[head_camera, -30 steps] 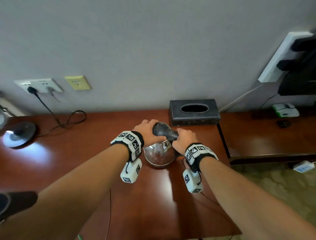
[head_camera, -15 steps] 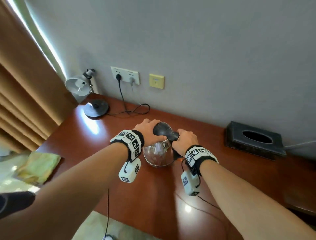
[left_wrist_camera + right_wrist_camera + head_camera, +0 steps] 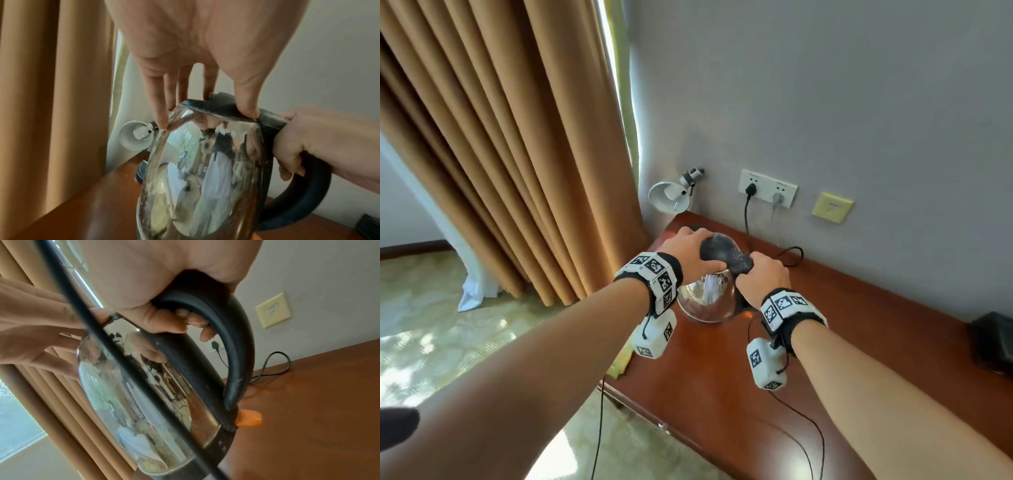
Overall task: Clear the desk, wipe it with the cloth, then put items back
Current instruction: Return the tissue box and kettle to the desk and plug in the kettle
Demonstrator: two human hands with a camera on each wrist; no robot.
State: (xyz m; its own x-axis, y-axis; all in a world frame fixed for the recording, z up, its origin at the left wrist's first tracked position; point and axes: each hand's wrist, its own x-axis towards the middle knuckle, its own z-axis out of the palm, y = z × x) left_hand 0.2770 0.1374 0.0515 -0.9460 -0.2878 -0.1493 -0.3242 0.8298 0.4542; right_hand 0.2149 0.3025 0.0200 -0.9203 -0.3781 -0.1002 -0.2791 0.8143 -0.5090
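A grey wall (image 3: 825, 102) backs a reddish-brown wooden desk (image 3: 722, 377), and at far left tan curtains (image 3: 500, 137) hang to a pale patterned floor (image 3: 431, 342), with a strip of daylight at their right edge. Right of the curtains, at the desk's back corner, a white desk lamp (image 3: 669, 197) tilts its shade toward the camera. In front of it the left hand (image 3: 688, 251) lies over the black lid of a shiny steel kettle (image 3: 705, 301), fingers nearly straight and slightly apart, their tips (image 3: 162, 120) on the rim by the spout and the thumb pressing the lid's near edge. The kettle is at the left end of the desk, near the lamp; whether its base touches the wood cannot be told. The right hand (image 3: 763, 274) wraps the kettle's black loop handle (image 3: 236, 337), fingers curled through the loop. An orange switch tab (image 3: 249, 419) juts out below the handle, and two small characters printed on the dark base band are too blurred to read. Both wrists carry bands with black-and-white square markers. Further right a white double wall socket (image 3: 767, 188) holds a black plug and a grey plug; the black cord (image 3: 787, 255) loops on the desk. Next comes a yellow wall plate (image 3: 832, 207) with unreadable blue print, and at far right a dark tissue box (image 3: 993, 342) sits on the desk
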